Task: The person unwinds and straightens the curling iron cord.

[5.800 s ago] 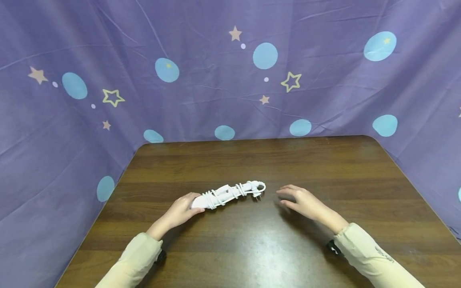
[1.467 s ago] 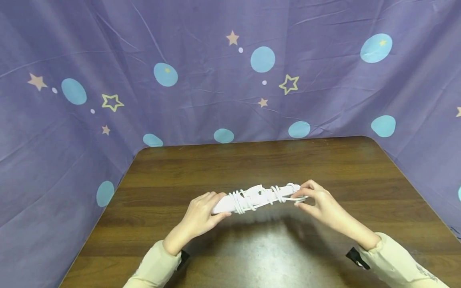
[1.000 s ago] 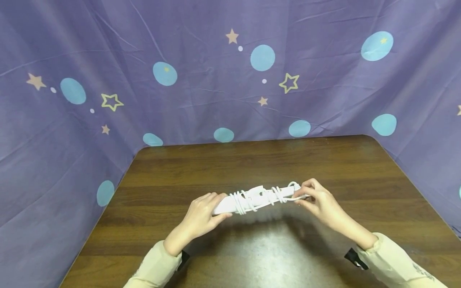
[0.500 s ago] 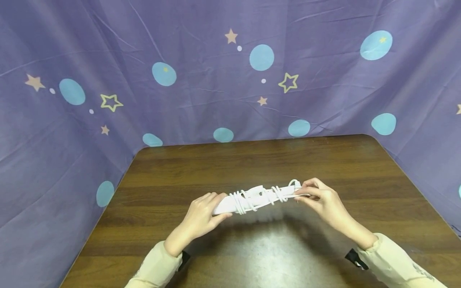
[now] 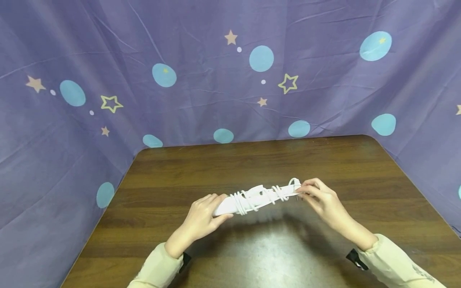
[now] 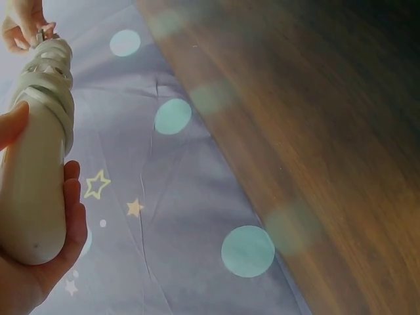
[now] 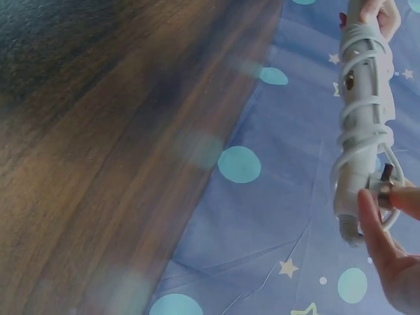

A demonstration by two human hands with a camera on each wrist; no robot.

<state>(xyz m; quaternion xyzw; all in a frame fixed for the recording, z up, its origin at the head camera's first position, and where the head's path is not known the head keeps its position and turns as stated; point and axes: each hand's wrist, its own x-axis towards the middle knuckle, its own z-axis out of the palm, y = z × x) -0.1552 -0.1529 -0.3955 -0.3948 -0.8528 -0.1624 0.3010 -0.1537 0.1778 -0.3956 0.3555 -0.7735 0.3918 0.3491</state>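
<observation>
A white power strip (image 5: pixel 254 200), its own cord wound round it in several loops, is held up off the table, tilted a little up to the right. My left hand (image 5: pixel 200 218) grips its plain rounded end, thumb on one side and fingers on the other, as the left wrist view shows on the strip (image 6: pixel 36 190). At the other end my right hand (image 5: pixel 325 202) pinches the plug; in the right wrist view the plug (image 7: pixel 380 186) with its metal prongs sits between thumb and fingers, beside the strip's end. A cord loop (image 5: pixel 294 182) stands up there.
The brown wooden table (image 5: pixel 201 168) lies beneath both hands, with their shadows on it. A purple curtain (image 5: pixel 201 112) with blue ovals and stars hangs behind the table and along its sides.
Since the oldest frame, the strip has been raised off the table and moved right, and my right hand has taken hold at the plug end. Lately only the right fingers and the cord loop have shifted slightly.
</observation>
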